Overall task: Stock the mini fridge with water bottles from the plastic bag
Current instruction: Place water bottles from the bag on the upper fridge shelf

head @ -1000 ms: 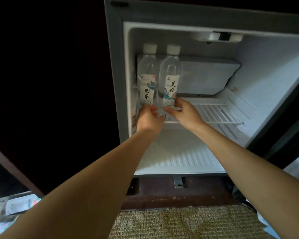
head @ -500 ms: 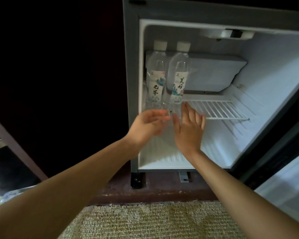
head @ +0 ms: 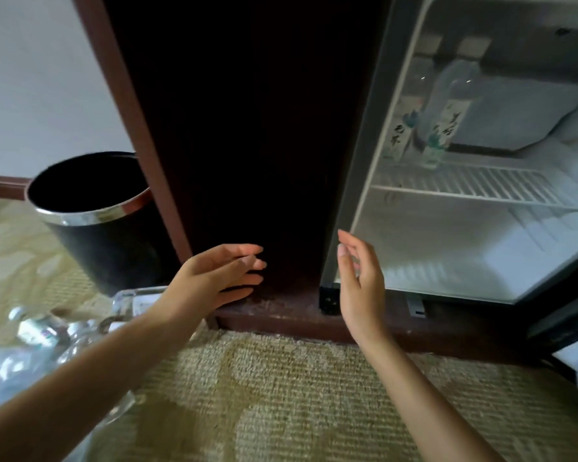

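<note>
On the floor, a beige patterned carpet (head: pixel 281 395) is spread across the lower part of the view, and a dark wooden cabinet (head: pixel 247 128) is set upon it, its brown plinth (head: pixel 281 318) meeting the carpet's edge. At the right of the cabinet a mini fridge (head: pixel 361 161) is seen with its white interior exposed. A pale wall (head: pixel 40 78) is seen at upper left, and before it, just beside the cabinet's left edge, a black waste bin (head: pixel 101 228) with a silver rim is stood upright. At lower left a clear plastic bag (head: pixel 7 371) is laid on the carpet, and blurred bottles are made out inside it, one labelled bottle (head: pixel 34 328) lying near the top. Inside the fridge a white wire shelf (head: pixel 481 185) is fitted across the middle. The left hand (head: pixel 214 281) is held in the air before the dark cabinet panel, and the right hand (head: pixel 361 278) is raised before the fridge's lower left corner; the palms are turned towards each other, the fingers are kept loosely straight, and nothing is grasped by either. At the left end of the shelf two water bottles, the left bottle (head: pixel 402 121) and the right bottle (head: pixel 444 121), are stood upright side by side, though motion blur leaves their labels unreadable
</note>
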`<state>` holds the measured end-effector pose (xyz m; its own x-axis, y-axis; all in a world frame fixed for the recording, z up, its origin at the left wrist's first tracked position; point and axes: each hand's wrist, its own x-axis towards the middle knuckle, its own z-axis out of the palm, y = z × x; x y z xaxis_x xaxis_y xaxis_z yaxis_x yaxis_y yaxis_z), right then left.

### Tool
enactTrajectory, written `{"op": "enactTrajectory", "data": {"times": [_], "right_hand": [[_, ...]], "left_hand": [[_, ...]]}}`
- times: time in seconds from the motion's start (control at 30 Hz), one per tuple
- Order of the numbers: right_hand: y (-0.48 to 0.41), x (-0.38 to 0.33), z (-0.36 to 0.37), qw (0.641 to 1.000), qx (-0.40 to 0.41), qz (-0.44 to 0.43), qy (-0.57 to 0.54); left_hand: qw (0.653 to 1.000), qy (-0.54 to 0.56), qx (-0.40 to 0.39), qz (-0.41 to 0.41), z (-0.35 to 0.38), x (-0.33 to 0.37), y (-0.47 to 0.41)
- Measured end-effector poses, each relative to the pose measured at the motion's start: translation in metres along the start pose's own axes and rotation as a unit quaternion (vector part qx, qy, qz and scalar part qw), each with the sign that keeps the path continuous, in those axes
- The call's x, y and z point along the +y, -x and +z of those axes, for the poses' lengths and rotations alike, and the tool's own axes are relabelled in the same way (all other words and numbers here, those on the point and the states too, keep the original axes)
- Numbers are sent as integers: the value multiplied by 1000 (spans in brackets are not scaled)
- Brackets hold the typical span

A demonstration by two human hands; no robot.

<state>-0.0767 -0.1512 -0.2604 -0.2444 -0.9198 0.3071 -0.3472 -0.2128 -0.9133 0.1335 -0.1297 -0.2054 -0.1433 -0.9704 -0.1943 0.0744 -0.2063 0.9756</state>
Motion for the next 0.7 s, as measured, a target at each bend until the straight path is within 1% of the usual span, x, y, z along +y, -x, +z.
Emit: {"op": "enactTrajectory", "data": {"times": [0.07,0.13,0.2,0.33,0.47,0.53,0.7], "right_hand": [[14,-7,19,998,-28,11,-50],[27,-11,36,995,-59,16,-76],[39,-12,53,992,-88,22,-92],[61,-9,73,983,-116,71,-120],[75,-3,92,977,-139,105,-123],[83,0,100,973,-149,122,-127],[104,2,117,960,-213,128,-132]], "left_hand": [[998,46,42,1,-12,-18,12],[993,84,82,-4,-18,-39,21],[990,99,100,-25,-20,-61,26],[987,100,111,-58,-26,-89,30],[984,100,135,-65,-41,-112,42],[980,106,147,-85,-47,-124,53],[962,116,216,-121,-69,-149,71]]}}
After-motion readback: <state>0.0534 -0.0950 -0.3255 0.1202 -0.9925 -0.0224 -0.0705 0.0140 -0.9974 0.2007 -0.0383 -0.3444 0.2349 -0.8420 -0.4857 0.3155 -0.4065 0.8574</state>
